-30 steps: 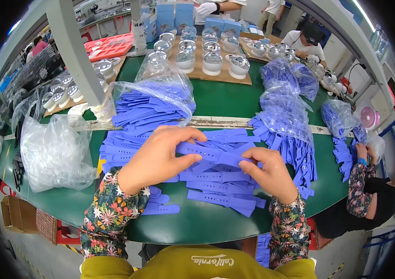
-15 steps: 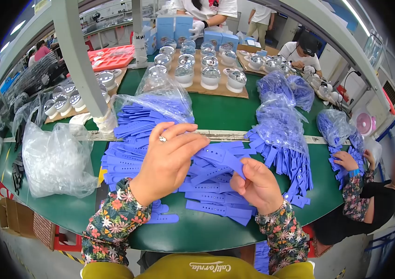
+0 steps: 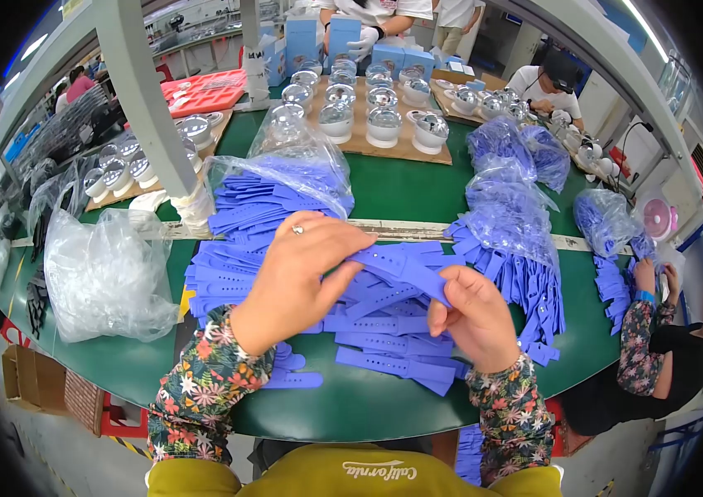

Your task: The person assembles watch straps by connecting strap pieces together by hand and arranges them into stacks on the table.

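Observation:
A blue watch strap (image 3: 403,269) is stretched between my two hands. My left hand (image 3: 301,269), with a ring on one finger, closes its fingertips on the strap's left end. The other end is pinched between the thumb and fingers of my right hand (image 3: 480,319). Beneath lies a loose pile of blue straps (image 3: 397,341) with rows of small holes. More straps (image 3: 223,277) are stacked at the left, partly hidden behind my left hand. A clear plastic bag (image 3: 318,178) covers part of the stack behind them.
A bulky clear plastic bag (image 3: 107,277) sits on the left. Bagged blue straps (image 3: 509,215) lie at right, near a co-worker's arm (image 3: 641,319). Domed white-based devices (image 3: 384,124) stand on cardboard at the back. A grey post (image 3: 140,91) rises at left.
My hands have drawn slightly apart, and the strap between them is straighter and more exposed. The view has shifted a little. The co-worker's hands at right have moved off the straps there.

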Motion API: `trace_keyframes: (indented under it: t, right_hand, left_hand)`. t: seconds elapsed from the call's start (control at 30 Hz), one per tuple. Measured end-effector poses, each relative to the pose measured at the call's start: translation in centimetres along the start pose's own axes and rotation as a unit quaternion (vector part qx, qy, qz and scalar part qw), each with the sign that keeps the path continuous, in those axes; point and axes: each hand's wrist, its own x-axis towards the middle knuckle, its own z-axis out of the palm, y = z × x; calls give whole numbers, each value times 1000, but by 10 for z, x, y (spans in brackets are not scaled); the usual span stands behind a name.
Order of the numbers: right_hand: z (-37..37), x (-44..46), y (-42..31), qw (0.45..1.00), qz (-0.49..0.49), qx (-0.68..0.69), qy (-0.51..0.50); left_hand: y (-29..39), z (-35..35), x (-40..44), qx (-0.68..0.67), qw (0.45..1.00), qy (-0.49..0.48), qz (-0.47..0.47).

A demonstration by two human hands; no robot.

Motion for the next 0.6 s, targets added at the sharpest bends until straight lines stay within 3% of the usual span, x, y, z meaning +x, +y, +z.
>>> trace_keyframes:
  t: [0.1,0.17,0.43,0.47,0.5,0.53,0.57,0.6]
  right_hand:
    - [-14,6,-3,997,-16,-73,-3]
    - [-21,8,-2,997,-17,-77,4]
    - [-25,9,-8,999,13,-34,-11]
    - [-26,9,-10,973,-29,-229,4]
    - [-28,9,-12,907,-72,-415,17]
    - [-29,8,-16,860,-91,-503,16]
    - [-30,8,-15,863,-88,-498,12]
    - [-31,7,-14,818,-127,-560,7]
  left_hand:
    - [1,-8,2,-37,999,-12,-20]
    - [-1,-11,3,-95,990,-86,-62]
    - [-8,2,-4,-65,984,-144,-76]
    - [-9,2,-4,-54,986,-148,-58]
    - [-9,2,-5,-42,987,-153,-38]
    - [-9,5,-7,-39,986,-157,-45]
    - [-10,10,-9,-39,983,-176,-40]
    - [-10,16,-12,-40,979,-195,-33]
